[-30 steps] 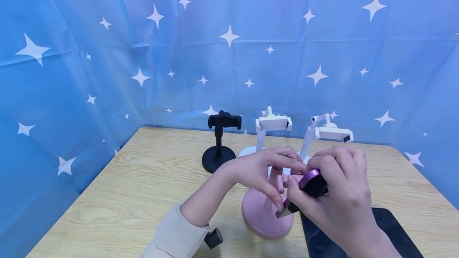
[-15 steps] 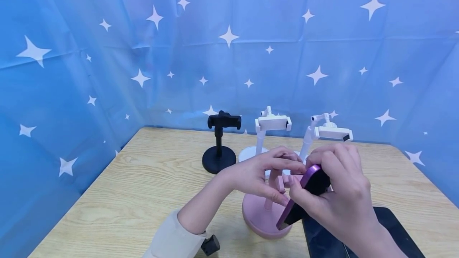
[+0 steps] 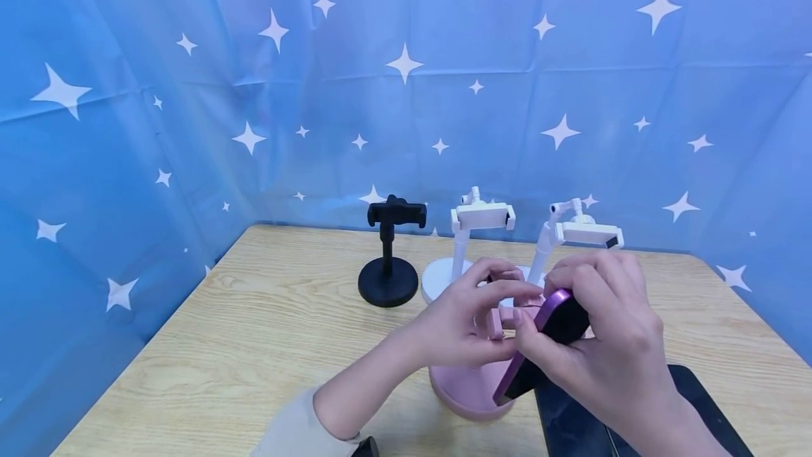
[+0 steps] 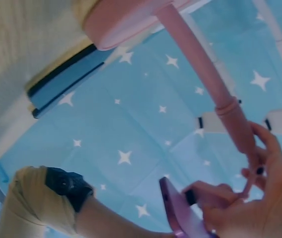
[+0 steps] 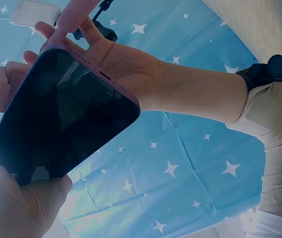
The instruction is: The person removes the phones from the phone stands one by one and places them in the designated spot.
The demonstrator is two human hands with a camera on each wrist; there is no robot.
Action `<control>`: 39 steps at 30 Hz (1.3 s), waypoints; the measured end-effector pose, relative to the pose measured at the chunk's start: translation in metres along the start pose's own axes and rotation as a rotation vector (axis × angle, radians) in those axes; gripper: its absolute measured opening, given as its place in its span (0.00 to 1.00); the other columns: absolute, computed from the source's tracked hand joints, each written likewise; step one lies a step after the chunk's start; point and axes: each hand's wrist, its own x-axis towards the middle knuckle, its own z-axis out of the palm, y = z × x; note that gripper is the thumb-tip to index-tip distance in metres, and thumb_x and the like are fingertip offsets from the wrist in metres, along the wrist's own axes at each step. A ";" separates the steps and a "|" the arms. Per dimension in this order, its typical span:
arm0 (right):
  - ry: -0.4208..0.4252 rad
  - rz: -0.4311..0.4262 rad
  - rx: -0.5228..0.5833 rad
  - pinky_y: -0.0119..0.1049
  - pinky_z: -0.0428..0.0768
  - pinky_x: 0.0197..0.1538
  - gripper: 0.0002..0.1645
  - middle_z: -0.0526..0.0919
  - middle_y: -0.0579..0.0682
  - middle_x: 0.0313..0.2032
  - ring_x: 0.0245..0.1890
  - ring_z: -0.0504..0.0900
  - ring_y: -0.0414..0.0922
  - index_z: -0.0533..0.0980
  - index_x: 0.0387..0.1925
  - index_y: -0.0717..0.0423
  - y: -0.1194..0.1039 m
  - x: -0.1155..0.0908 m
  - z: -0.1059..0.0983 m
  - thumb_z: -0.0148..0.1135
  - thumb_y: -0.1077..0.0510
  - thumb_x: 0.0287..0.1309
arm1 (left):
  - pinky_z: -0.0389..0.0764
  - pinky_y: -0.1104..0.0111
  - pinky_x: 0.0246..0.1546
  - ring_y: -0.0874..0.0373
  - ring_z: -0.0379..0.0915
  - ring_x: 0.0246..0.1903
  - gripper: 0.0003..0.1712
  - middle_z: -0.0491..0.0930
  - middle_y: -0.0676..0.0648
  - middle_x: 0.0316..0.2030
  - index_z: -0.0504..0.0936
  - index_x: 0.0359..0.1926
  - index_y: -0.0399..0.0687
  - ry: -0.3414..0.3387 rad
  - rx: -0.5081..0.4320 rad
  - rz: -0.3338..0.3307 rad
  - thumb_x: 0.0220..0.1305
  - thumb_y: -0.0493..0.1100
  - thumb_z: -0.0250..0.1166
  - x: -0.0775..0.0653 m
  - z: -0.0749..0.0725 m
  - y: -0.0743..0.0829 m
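A purple-edged smartphone is held tilted in my right hand, its thumb on one edge and fingers on the other. Its dark screen fills much of the right wrist view. Right beside the phone is the clamp of a pink phone stand. My left hand has its fingers curled round the stand's head, where the clamp joins the post. The phone's back lies close against the clamp; whether it sits between the clamp's arms is hidden.
A black phone stand and two white phone stands stand behind the hands. A dark flat tablet-like slab lies under the right forearm on the wooden table. A blue star-patterned curtain surrounds the table.
My left thumb has risen from the phone's lower end toward the clamp, and the left wrist has dropped slightly. The phone has tipped a little, showing more of its dark screen.
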 end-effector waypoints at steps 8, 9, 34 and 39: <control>0.011 -0.028 -0.006 0.49 0.64 0.43 0.35 0.78 0.53 0.37 0.43 0.67 0.59 0.79 0.28 0.53 -0.005 0.002 -0.003 0.82 0.47 0.06 | 0.65 0.82 0.52 0.59 0.63 0.55 0.24 0.64 0.44 0.52 0.71 0.52 0.46 0.094 0.168 0.055 0.53 0.37 0.65 0.000 0.010 0.001; 0.011 -0.029 -0.007 0.49 0.64 0.44 0.35 0.78 0.53 0.37 0.43 0.67 0.59 0.79 0.28 0.52 -0.005 0.002 -0.004 0.82 0.47 0.06 | 0.66 0.82 0.51 0.59 0.63 0.54 0.23 0.64 0.44 0.51 0.71 0.51 0.46 0.101 0.178 0.063 0.53 0.36 0.65 0.000 0.011 0.002; -0.315 0.073 -0.180 0.33 0.54 0.34 0.11 0.69 0.42 0.26 0.30 0.60 0.42 0.72 0.25 0.54 -0.141 0.099 -0.050 0.61 0.52 0.41 | 0.69 0.77 0.50 0.56 0.65 0.50 0.22 0.65 0.43 0.50 0.70 0.51 0.45 0.126 0.066 -0.017 0.55 0.35 0.65 0.009 0.009 0.001; -0.342 0.117 -0.205 0.32 0.55 0.34 0.09 0.68 0.39 0.25 0.30 0.60 0.39 0.71 0.24 0.52 -0.139 0.099 -0.062 0.62 0.57 0.35 | 0.70 0.78 0.46 0.56 0.65 0.49 0.21 0.65 0.42 0.51 0.71 0.51 0.45 0.097 0.057 -0.033 0.56 0.34 0.64 0.016 0.007 -0.001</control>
